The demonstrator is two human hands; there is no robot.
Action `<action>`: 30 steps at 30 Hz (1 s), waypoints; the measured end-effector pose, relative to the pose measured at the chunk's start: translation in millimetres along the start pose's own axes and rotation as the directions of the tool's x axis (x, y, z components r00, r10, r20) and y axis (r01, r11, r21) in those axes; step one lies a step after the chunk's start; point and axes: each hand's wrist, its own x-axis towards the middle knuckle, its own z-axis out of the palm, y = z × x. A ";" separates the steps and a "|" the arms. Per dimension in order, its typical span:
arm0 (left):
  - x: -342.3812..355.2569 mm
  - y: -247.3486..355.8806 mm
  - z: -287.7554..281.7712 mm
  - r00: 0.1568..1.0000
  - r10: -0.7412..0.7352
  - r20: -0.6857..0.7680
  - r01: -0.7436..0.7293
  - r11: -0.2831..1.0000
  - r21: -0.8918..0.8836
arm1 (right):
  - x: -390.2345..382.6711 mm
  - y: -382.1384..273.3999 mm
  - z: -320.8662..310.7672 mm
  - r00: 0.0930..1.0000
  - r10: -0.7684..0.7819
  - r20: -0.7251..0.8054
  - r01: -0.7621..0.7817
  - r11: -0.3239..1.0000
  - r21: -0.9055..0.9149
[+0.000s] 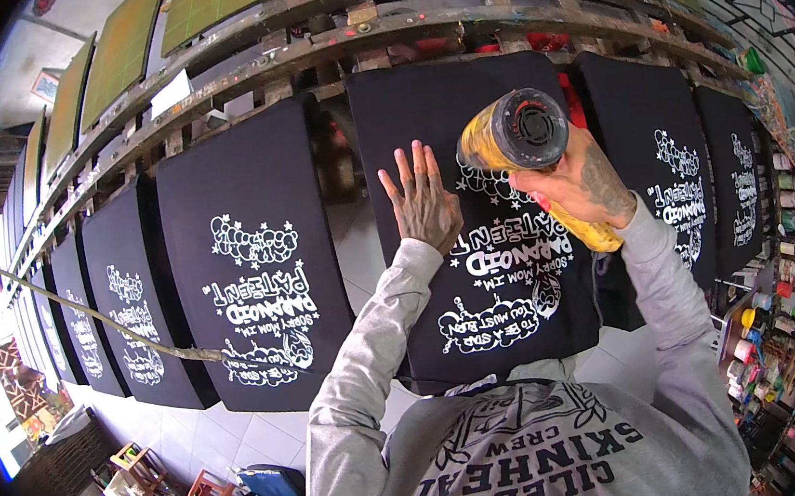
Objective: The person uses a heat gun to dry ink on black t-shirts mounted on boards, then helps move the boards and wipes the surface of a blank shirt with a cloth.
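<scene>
A black T-shirt (430,94) with a white print is stretched over a flat board in front of me. My left hand (426,204) lies on it beside the print, palm down with fingers outstretched. In my right hand (589,177) is a yellow heat gun (491,138), gripped by its handle above the shirt, its dark vented rear end facing up. Its nozzle is hidden beneath its body. The gun and my right hand cover part of the upper print. A dark cord (597,290) hangs below the handle.
Similar printed black shirts lie on boards to the left (235,178) and right (639,106). Worn rails (394,30) run behind them, with green boards (120,54) beyond. A thin pole (84,310) crosses at left. A blue chair (272,484) stands lower left; ink pots (745,350) crowd the right.
</scene>
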 end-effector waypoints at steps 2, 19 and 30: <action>-2.6 -0.3 -2.1 1.000 -0.007 0.016 0.007 1.000 -0.011 | 0.0 3.2 -1.2 0.999 -0.028 0.034 0.028 1.000 0.002; -9.0 13.7 6.9 0.984 0.168 0.062 -0.172 0.983 0.064 | -50.4 -4.2 -20.6 0.995 0.047 -0.083 -0.051 0.997 -0.051; -9.6 19.4 12.2 0.978 0.179 0.106 -0.192 0.973 0.127 | -45.3 2.6 -27.6 0.998 -0.018 -0.057 0.013 0.995 -0.100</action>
